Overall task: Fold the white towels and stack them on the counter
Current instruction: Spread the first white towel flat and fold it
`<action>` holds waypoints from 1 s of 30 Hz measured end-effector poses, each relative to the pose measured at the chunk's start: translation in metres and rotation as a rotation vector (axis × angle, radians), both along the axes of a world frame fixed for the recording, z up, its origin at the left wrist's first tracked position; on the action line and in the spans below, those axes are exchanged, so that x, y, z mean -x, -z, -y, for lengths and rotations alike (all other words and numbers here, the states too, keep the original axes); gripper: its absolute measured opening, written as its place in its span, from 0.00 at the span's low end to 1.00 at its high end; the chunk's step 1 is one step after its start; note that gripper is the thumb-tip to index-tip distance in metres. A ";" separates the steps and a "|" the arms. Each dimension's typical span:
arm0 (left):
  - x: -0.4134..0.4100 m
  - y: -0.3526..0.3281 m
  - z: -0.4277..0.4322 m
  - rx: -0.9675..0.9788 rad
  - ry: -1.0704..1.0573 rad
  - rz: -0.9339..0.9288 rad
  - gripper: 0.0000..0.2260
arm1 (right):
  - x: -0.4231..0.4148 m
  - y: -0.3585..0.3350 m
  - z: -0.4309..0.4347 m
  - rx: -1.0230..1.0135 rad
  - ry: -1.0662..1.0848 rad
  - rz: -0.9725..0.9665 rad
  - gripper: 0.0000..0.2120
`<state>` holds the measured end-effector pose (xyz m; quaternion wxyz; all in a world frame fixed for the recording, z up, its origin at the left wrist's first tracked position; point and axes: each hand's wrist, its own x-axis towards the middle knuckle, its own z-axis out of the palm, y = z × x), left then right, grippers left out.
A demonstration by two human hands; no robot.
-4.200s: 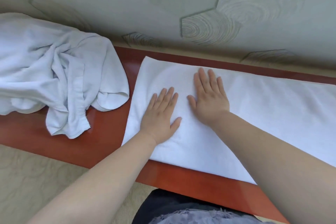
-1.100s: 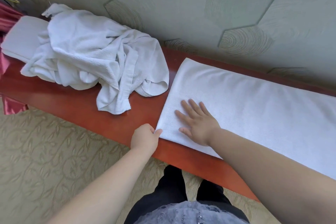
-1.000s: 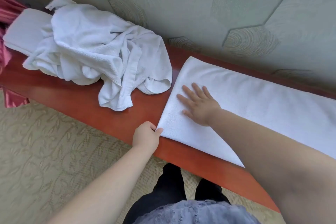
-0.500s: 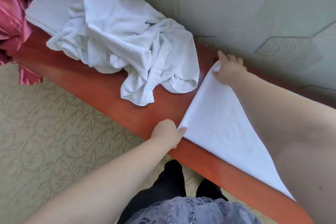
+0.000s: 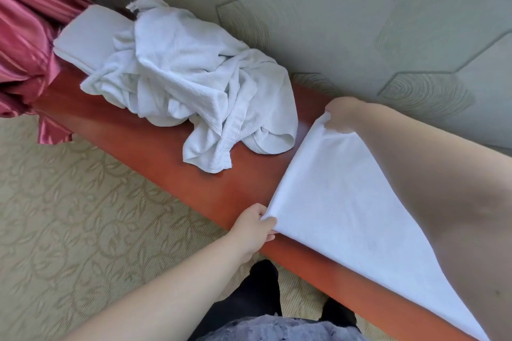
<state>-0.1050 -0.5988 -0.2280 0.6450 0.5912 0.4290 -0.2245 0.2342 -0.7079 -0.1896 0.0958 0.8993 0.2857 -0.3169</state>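
Risk first, nearest me: the left hand (image 5: 256,225) at about 6 o'clock has its fingers (image 5: 266,233) curled in a pinch on the near corner of the towel (image 5: 332,202), right at the front edge of the tabletop (image 5: 155,152). It's a small bite of cloth, so if it slips while the end swings over, that corner could drop off the edge and the fold would come out skewed. Further out, at 2 o'clock, the right hand (image 5: 342,115) grips the far corner by the wall (I only see the back of it, but the fingers look wrapped round the cloth). If one hand travels faster than the other, the edges won't line up. The rest of the towel lies flat on the tabletop, running off to 4 o'clock under the right arm, so I can't see the end they need to match. Out at 11 o'clock the crumpled pile (image 5: 199,91) sits just beside the lifted end and half over a folded towel (image 5: 86,33). A careless sweep could snag it.

Versus a few seconds back, both palms were flat then, smoothing the middle of the towel. About a second ago the left was already pinching while the right lay flat. Now both corners are up off the tabletop.
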 end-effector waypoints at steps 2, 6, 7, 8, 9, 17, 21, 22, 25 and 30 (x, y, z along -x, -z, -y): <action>-0.001 -0.008 0.001 -0.069 -0.010 0.032 0.07 | -0.005 -0.007 0.004 -0.166 0.001 0.016 0.17; -0.003 -0.036 0.011 -0.368 -0.046 0.163 0.12 | -0.011 -0.034 0.025 -0.468 0.084 0.032 0.14; -0.002 -0.045 0.017 -0.453 -0.036 0.199 0.12 | -0.010 -0.043 0.035 -0.489 0.086 0.009 0.16; -0.001 -0.053 0.025 -0.507 -0.025 0.236 0.11 | -0.009 -0.052 0.045 -0.483 0.068 -0.019 0.18; 0.001 -0.062 0.036 -0.530 -0.010 0.274 0.10 | -0.007 -0.062 0.057 -0.455 0.035 -0.035 0.19; -0.005 -0.108 0.147 -0.639 0.550 0.578 0.05 | -0.006 -0.096 0.182 -0.301 -0.128 0.193 0.16; -0.028 -0.101 0.193 -0.736 0.928 0.730 0.05 | 0.007 -0.077 0.256 -0.387 0.023 0.248 0.14; -0.033 -0.094 0.205 -0.735 1.023 0.750 0.05 | 0.014 -0.068 0.275 -0.421 0.089 0.257 0.14; -0.045 -0.068 0.237 -0.715 1.261 0.753 0.06 | 0.038 -0.038 0.320 -0.463 0.291 0.222 0.13; -0.054 -0.036 0.271 -0.738 1.524 0.717 0.06 | 0.065 0.001 0.340 -0.502 0.606 0.065 0.13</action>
